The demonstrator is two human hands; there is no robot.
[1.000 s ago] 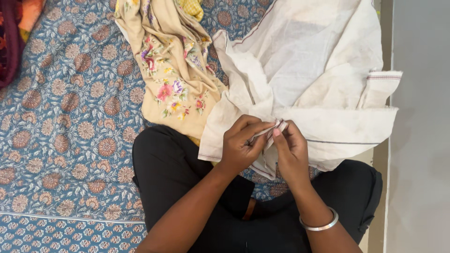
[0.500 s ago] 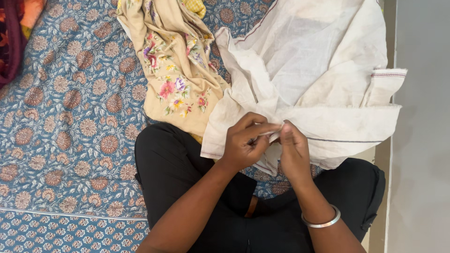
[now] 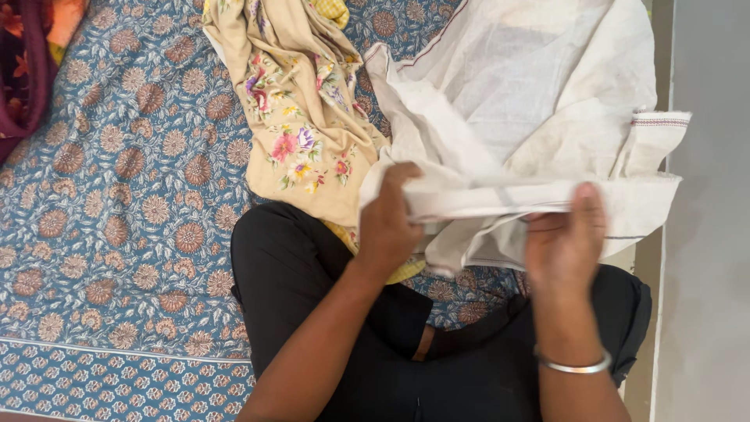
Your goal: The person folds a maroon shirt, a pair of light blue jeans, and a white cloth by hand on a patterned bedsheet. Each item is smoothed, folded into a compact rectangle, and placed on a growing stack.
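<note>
One white cloth (image 3: 531, 101), one beige floral cloth (image 3: 293, 101), one blue patterned bedsheet (image 3: 117, 195), one silver bangle (image 3: 574, 366), two hands.

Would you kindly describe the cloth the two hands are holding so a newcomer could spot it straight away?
On the blue floral bedsheet, look right of the beige flower-embroidered fabric. The off-white cloth lies there, its near edge stretched between the left hand and the right hand. Unlike its patterned neighbours, it is plain, with only thin dark border stripes.
</note>
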